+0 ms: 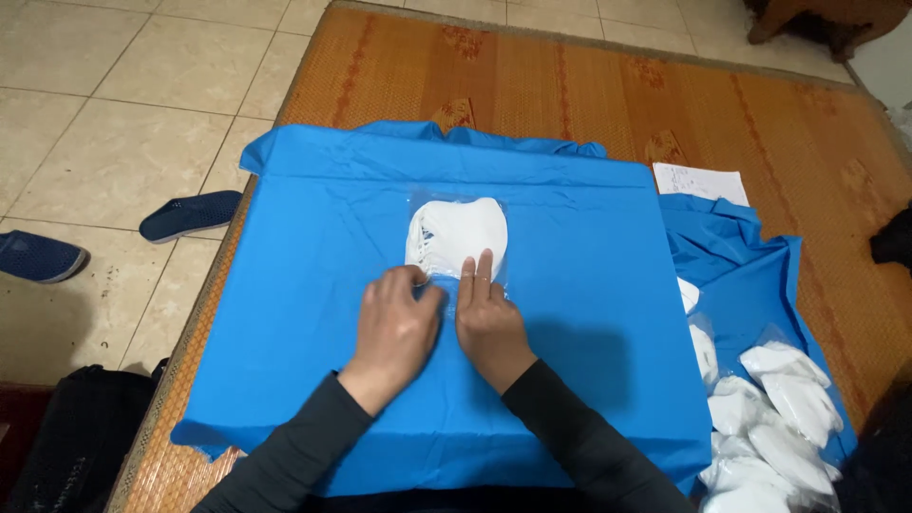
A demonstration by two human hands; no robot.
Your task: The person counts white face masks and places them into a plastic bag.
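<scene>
We've got both hands down flat in the middle of the blue cloth [313, 380], working on a clear bag [457, 239] with something white folded inside. Our left hand [399, 323] sits at the bag's seven o'clock corner, fingers curled in close over the plastic edge, seemingly pinching it, though we can't tell how firmly. Our right hand [488, 318] lies just beside it at six o'clock, fingers straight and together, tips pressing the bag flat against the cloth. It looks like one hand pins while the other works the edge, which would explain the bag lying dead centre, squarely in front of us.

Out at four o'clock, a heap of similar white bagged pieces [769, 418] rests on more crumpled blue fabric, within easy reach. A white sheet of paper [698, 180] lies at two o'clock.

Underneath it all is an orange woven mat [532, 76] on a pale tiled floor [114, 142]. Two dark blue slippers [190, 215] sit at nine o'clock, and a black bag [76, 437] at eight o'clock.
</scene>
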